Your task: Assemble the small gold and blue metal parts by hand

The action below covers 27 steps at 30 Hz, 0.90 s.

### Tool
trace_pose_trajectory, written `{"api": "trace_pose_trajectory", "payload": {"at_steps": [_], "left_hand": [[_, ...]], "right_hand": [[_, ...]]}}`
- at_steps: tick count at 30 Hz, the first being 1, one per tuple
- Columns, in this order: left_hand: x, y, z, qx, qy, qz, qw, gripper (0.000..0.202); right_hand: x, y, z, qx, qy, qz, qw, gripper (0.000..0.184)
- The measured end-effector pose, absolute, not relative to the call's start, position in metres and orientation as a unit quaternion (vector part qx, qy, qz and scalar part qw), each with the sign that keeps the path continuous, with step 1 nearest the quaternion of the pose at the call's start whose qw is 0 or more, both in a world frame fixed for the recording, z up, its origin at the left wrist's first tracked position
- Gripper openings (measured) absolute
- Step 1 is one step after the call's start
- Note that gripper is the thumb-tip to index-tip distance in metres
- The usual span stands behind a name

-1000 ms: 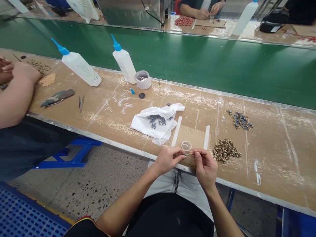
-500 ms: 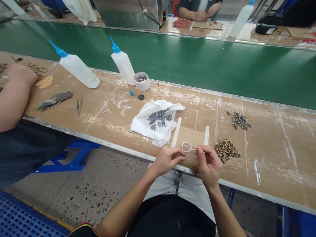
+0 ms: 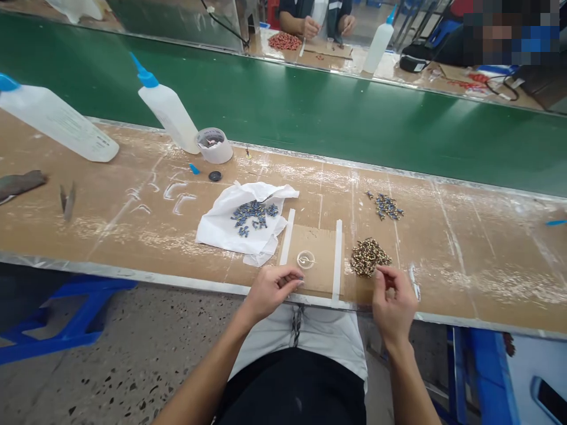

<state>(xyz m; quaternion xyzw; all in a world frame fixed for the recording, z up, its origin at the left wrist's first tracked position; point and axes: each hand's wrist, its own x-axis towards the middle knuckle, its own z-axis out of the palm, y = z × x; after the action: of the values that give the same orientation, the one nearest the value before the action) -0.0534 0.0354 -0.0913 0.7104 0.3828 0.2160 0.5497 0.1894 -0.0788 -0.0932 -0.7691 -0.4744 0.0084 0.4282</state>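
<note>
The step in hand appears to be part pick-up: the right hand (image 3: 392, 301) hovers with fingers loosely curled and apparently empty at the near edge of the pile of small brown-and-gold parts (image 3: 369, 257) on the tabletop (image 3: 465, 254), while the left hand (image 3: 271, 289) pinches a tiny dark piece just below the clear glue dish (image 3: 305, 259) on the cardboard pad (image 3: 316, 248). The next move likely calls for a fine fingertip pinch on one part. No label on the squeeze bottle (image 3: 170, 112) is legible.
</note>
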Motion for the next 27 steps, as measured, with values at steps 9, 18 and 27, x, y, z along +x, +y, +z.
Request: {"api": "trace_pose_trajectory", "payload": {"at_steps": [9,18,27], "left_hand": [[-0.052,0.036,-0.091,0.726,0.375,0.216,0.534,0.013],[-0.052,0.035,-0.090,0.727,0.382,0.220,0.527,0.011],[-0.051,0.026,-0.067,0.737,0.365,0.272,0.499,0.011]], "right_hand": [[0.205,-0.096,-0.108,-0.799,-0.491,0.039,0.346,0.024],[0.207,-0.091,-0.104,-0.809,-0.472,0.085,0.341,0.020],[0.223,-0.099,-0.103,-0.784,-0.425,0.197,0.408,0.033]]}}
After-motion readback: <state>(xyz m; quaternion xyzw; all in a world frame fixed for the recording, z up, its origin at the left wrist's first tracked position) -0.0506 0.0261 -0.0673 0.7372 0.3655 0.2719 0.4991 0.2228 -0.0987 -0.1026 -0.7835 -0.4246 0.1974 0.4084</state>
